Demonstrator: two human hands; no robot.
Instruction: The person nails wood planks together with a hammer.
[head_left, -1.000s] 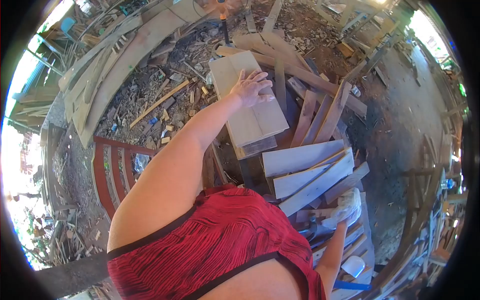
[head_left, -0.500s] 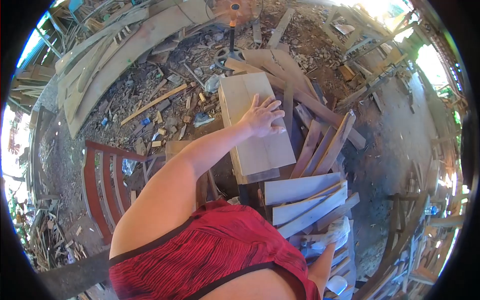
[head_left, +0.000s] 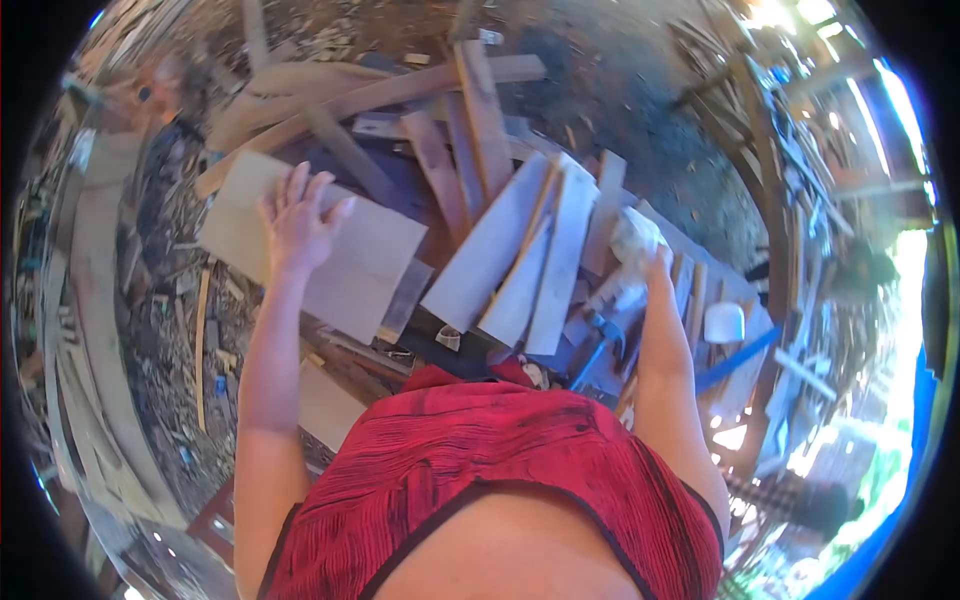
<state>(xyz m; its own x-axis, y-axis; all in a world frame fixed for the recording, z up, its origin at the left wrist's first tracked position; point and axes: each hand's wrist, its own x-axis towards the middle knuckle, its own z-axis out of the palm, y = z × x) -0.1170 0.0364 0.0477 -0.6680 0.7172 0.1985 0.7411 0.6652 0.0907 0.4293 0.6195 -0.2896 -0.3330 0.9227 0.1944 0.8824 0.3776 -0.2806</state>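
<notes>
My left hand (head_left: pixel 300 222) lies with its fingers spread on a flat, pale wooden panel (head_left: pixel 362 262). Over on the right, my right hand (head_left: pixel 657 262) is at a crumpled translucent plastic bag (head_left: pixel 632 238); its fingers are mostly hidden, but they appear closed on the bag. Between the hands, several pale boards (head_left: pixel 488 240) rest side by side at a slant. A hammer (head_left: pixel 598 345) with a blue handle lies just below the bag.
Brown wood strips (head_left: pixel 482 120) lie crossed beyond the boards. A white rounded container (head_left: pixel 724 323) and a blue strip (head_left: pixel 738 360) are at the right. Wood scraps litter the ground at the left, near long planks (head_left: pixel 105 300). A timber frame (head_left: pixel 765 160) stands at the right.
My view has turned to the right, so the panel and my left hand appear farther left. My left hand remains on the panel, and my right hand remains at the plastic bag.
</notes>
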